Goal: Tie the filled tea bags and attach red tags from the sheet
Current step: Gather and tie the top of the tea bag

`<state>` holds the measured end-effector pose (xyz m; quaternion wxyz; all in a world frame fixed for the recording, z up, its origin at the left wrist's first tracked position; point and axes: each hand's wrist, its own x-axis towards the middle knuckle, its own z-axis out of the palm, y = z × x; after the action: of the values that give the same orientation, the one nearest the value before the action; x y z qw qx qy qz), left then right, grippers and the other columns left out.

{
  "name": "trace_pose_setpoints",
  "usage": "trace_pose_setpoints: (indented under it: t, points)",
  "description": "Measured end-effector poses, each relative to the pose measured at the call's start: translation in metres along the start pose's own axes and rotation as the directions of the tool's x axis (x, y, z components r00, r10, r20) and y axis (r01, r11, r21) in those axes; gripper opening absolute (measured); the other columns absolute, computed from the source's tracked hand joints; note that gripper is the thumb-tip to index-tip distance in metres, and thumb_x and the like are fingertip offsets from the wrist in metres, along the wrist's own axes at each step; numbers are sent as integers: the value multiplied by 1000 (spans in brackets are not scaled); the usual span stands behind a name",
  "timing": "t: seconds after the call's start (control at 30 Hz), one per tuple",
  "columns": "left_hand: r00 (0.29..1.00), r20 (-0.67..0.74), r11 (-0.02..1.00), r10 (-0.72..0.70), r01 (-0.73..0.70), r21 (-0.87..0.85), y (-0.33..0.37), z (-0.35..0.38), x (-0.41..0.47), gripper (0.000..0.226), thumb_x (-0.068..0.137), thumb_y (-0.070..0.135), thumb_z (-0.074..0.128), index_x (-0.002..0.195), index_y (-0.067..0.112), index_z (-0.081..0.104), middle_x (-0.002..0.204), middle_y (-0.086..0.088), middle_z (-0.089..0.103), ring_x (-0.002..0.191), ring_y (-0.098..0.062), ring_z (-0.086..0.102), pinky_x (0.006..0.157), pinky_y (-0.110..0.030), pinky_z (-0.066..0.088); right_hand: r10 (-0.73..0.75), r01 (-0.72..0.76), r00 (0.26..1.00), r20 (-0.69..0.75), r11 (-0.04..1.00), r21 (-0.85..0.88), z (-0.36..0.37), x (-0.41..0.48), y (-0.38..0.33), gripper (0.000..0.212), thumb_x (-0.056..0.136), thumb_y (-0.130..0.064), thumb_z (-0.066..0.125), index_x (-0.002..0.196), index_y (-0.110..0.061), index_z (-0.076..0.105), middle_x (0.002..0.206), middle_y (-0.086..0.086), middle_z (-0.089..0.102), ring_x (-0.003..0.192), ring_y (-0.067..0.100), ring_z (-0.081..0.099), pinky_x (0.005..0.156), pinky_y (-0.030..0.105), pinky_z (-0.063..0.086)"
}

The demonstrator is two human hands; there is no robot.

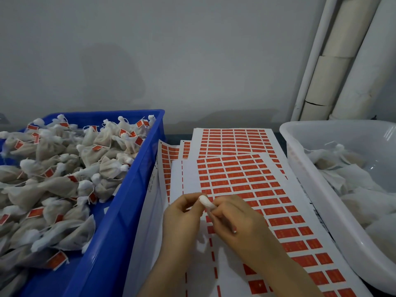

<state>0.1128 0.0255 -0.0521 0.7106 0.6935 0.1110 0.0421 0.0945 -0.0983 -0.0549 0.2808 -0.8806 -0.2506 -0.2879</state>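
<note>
A blue bin (pixel 128 206) is sitting on the left, and it is holding a big heap of tied tea bags (pixel 55 168) with little red tags on strings. There are too many to count.

Just right of the bin's edge, the left hand (pixel 182 215) and the right hand (pixel 233 221) are meeting over the top sheet of red tags (pixel 246 181). Both hands are pinching one small white tea bag end (pixel 206 201) between their fingertips. It is poking up between the two hands, right above the near left part of the sheet. The rest of that bag is hiding behind the fingers.

At least four sheets are lying in a fanned pile, and the back sheet (pixel 235 140) is reaching toward the gray wall (pixel 171 50). The top sheet is showing six columns of red tags, with a bare white strip at its left side where the hands are working.

On the right, one white tub (pixel 321 202) is sitting close beside the sheets. Floppy white bags (pixel 347 168) are lying inside it. Two pale pipes (pixel 342 61) are standing behind the tub.
</note>
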Motion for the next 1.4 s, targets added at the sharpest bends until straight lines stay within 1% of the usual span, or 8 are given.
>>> trace_pose_setpoints:
  t: [0.27,0.37,0.43,0.63,0.8,1.0,1.13,1.4]
  points:
    - [968,182,978,-170,189,-93,-4,1,0,12,91,25,57,93,21,69,89,-2,74,83,-20,70,69,-28,58,-2,4,1000,18,991,-137,4,-2,4,14,69,-15,77,80,-10,69,77,1,68,67,10,64,69,18,53]
    - [959,238,965,-155,199,-173,-1,3,0,11,85,17,66,96,15,66,100,-14,70,72,-15,71,61,-23,58,34,-33,999,14,993,-117,5,-1,4,14,74,-22,68,83,-11,71,78,0,67,68,8,63,69,15,51]
    - [951,251,930,-180,247,-271,-2,4,1,42,66,15,81,104,7,63,91,-14,68,54,-8,67,47,-18,53,44,-42,999,20,995,-89,5,-1,3,13,73,-20,72,83,-13,70,78,-1,65,68,6,61,67,13,50]
    - [998,-44,999,36,-35,28,-6,7,4,8,88,28,61,82,27,66,79,9,70,70,-15,67,46,-11,48,9,-13,999,-36,992,-129,6,0,2,22,77,-31,60,81,-13,72,76,-2,70,65,8,65,66,17,53]
    - [985,-103,987,138,-128,102,-5,7,2,10,87,26,63,77,26,61,72,14,66,67,-13,64,45,-8,44,30,-44,994,-104,990,-133,3,3,-2,65,98,-47,18,78,-16,72,74,-8,71,62,2,65,67,13,50]
    - [998,60,998,-2,5,-56,0,5,2,13,89,26,59,81,22,68,72,10,71,67,-13,69,50,-14,49,307,-281,948,-85,931,234,-2,2,-6,17,88,-47,50,79,-34,56,77,-22,62,68,0,63,63,2,46]
    - [992,123,994,16,-3,-106,3,1,4,11,79,23,68,69,20,71,74,3,72,67,-13,68,52,-17,51,406,-358,913,-44,847,393,-10,6,-5,22,74,-62,45,81,-41,52,86,-30,59,100,-12,50,76,-2,38]
    - [980,155,986,-124,139,-94,6,-4,4,14,87,15,63,78,6,68,79,-10,72,75,-32,69,67,-38,59,394,-403,912,119,796,452,-12,5,0,9,79,-38,62,74,-35,55,74,-24,62,86,-4,58,74,5,44]
